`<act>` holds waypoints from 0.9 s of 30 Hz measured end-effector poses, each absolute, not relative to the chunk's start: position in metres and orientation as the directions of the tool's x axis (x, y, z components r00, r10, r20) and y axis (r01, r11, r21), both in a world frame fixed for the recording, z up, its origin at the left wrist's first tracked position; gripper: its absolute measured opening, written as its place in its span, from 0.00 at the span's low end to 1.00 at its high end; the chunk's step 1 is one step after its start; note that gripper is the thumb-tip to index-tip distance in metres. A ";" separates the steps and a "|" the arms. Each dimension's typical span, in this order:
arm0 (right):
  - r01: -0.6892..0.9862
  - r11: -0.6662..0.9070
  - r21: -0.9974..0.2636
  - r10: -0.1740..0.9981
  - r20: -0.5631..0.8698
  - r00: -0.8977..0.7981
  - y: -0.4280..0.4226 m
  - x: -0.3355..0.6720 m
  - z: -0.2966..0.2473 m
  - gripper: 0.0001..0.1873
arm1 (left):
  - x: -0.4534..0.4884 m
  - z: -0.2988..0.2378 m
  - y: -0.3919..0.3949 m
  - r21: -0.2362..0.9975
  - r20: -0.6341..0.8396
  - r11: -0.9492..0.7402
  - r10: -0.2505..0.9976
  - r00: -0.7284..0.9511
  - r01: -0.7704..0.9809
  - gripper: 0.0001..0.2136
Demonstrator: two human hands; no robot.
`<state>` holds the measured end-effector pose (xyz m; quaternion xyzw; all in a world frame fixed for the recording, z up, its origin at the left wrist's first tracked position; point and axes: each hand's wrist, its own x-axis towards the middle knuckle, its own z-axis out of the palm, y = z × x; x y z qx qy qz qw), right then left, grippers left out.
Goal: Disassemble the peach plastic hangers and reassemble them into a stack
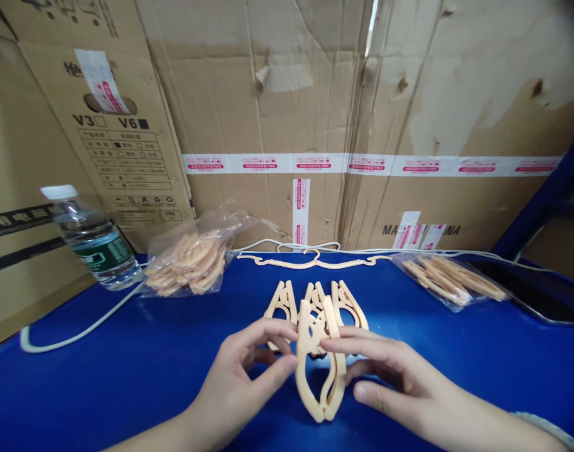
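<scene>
A folded peach plastic folding hanger [304, 364] stands in front of me between my two hands. My left hand [249, 364] has thumb and index fingertips at its left arm. From the other side, my right hand [395, 376] holds its right arm, index fingertip across the front and thumb apart below. Directly behind lie three more folded hangers: a left one [291, 298], a middle one [319, 290] partly hidden by the held one, and a right one [355, 304]. Farther back, an unfolded hanger [346, 263] lies stretched out, its hook upward.
On the blue table [103, 389], a clear bag of hanger parts [188, 260] lies back left beside a water bottle [96, 242]. Another bag of parts [449, 279] and a dark phone-like device [532, 292] lie at right. A white cable [84, 333] and cardboard [268, 113] border the back.
</scene>
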<state>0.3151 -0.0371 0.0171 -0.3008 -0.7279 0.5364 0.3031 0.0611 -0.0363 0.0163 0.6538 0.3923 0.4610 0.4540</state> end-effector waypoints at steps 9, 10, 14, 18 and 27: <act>0.011 0.206 -0.978 0.744 0.149 -0.651 -0.034 0.311 0.023 0.19 | 0.060 0.011 -0.035 0.957 0.248 -0.287 0.885 0.395 0.043 0.13; 0.015 0.209 -0.978 0.752 0.151 -0.642 -0.034 0.311 0.025 0.18 | 0.060 0.011 -0.034 0.957 0.251 -0.288 0.889 0.382 0.042 0.13; 0.038 0.238 -0.970 0.759 0.161 -0.631 -0.033 0.311 0.028 0.15 | 0.059 0.010 -0.034 0.962 0.235 -0.269 0.892 0.387 0.037 0.14; 0.111 0.262 -0.959 0.743 0.127 -0.658 -0.036 0.313 0.029 0.15 | 0.055 0.006 -0.039 0.910 0.285 -0.384 0.853 0.438 0.156 0.21; 0.212 0.247 -0.946 0.777 0.062 -0.626 -0.037 0.318 0.023 0.17 | 0.048 0.010 -0.044 0.664 0.481 -0.674 0.717 0.504 0.325 0.35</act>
